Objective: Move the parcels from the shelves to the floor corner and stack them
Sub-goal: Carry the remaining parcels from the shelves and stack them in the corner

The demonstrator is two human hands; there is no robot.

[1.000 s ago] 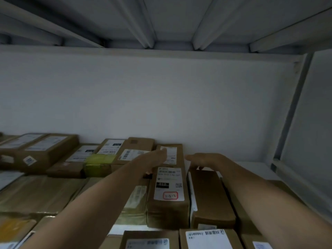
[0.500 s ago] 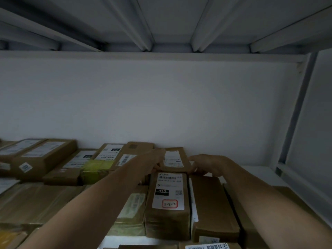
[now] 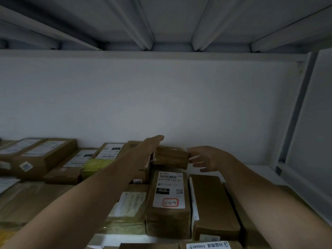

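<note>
A small brown parcel (image 3: 170,157) sits at the back of the shelf, tipped up so that its taped front end faces me. My left hand (image 3: 147,147) lies against its left side, with the fingertips reaching over its far top edge. My right hand (image 3: 206,159) holds its right end between thumb and curled fingers. Directly in front of it lies a long parcel with a white label marked 010 (image 3: 168,194), and a plain brown parcel (image 3: 212,203) lies to the right of that.
Several more labelled parcels (image 3: 45,155) fill the shelf to the left, one wrapped in yellow-green tape (image 3: 95,166). The white back wall (image 3: 161,97) is close behind. The upper shelf's ribs (image 3: 143,24) hang overhead, and an upright post (image 3: 294,114) bounds the right side.
Both hands reached further back and closed in on the small rear parcel. It has tipped up from lying flat, so its label no longer shows. The view shifted slightly upward.
</note>
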